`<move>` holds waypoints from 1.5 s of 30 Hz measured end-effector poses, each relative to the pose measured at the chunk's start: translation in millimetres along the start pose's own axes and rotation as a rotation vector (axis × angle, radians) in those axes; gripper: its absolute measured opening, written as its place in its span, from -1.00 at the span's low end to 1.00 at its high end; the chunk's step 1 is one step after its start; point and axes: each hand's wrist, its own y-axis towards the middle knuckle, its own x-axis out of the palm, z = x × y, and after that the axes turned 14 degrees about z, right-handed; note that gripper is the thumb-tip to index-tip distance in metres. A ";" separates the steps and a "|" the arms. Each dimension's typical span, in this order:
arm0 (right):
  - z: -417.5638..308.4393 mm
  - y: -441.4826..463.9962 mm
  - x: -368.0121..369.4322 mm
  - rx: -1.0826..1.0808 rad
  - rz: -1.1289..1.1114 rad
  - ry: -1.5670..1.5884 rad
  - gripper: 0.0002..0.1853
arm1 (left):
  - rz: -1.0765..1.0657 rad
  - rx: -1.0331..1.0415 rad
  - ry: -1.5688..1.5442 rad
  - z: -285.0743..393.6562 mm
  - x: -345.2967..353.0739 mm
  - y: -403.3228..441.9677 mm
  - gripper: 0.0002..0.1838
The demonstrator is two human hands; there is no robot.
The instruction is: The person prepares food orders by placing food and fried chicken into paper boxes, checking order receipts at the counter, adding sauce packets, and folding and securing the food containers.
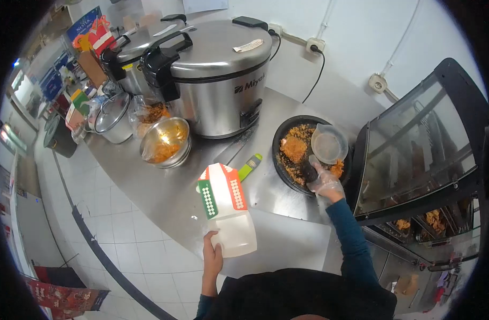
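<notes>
My left hand (212,252) grips the edge of an open paper food box (236,233), white inside with green and orange printed flaps. My right hand (325,182), in a clear plastic glove, reaches into a round black pan (279,173) at its lower right side; its fingers are closed near the rim of a clear plastic bowl (330,144), and whether they grip anything is unclear. Inside the pan lie a breaded fried piece (294,149), a smaller orange piece (337,168) by the glove, and loose crumbs. A green-handled tool (250,166) rests behind the box.
A large steel rice cooker (218,80) stands at the back, a second (135,64) beside it. Metal bowls (165,143) with orange food and a lidded pot (114,120) are at left. A glass-doored warmer (415,154) stands open at right.
</notes>
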 end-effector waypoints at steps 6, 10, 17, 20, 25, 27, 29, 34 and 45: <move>-44.9 34.4 -16.3 -0.342 0.272 -0.269 -0.18 | 0.054 0.007 0.016 -0.8 5.6 8.0 -0.52; -37.7 102.4 50.0 -0.510 0.269 -0.530 -0.32 | 0.127 0.164 0.171 17.2 17.9 16.9 -0.48; -30.3 151.4 76.1 -0.322 0.056 -0.517 -0.64 | 0.043 0.087 0.039 19.3 23.2 13.4 -0.45; -22.9 138.3 68.9 0.022 0.398 0.330 -0.78 | 0.000 0.099 0.034 24.0 30.0 8.4 -0.45; -4.2 85.9 23.7 0.221 0.077 1.737 -0.70 | -0.042 0.229 0.156 64.1 58.7 -1.6 -0.43; -34.5 20.9 -22.2 0.381 -0.218 2.049 -0.53 | -0.053 0.279 0.148 79.0 74.1 -12.5 -0.42; -53.6 -54.9 -42.2 0.397 -0.287 2.313 -0.51 | -0.047 0.330 0.078 93.6 93.3 -32.3 -0.41; -21.9 -174.1 7.0 0.165 -0.397 1.930 -0.55 | -0.129 0.323 0.005 104.0 119.0 -111.7 -0.30; 173.6 -407.8 -19.1 0.150 0.488 -0.263 -0.52 | -0.925 -0.101 -0.214 60.0 226.7 -364.5 -0.29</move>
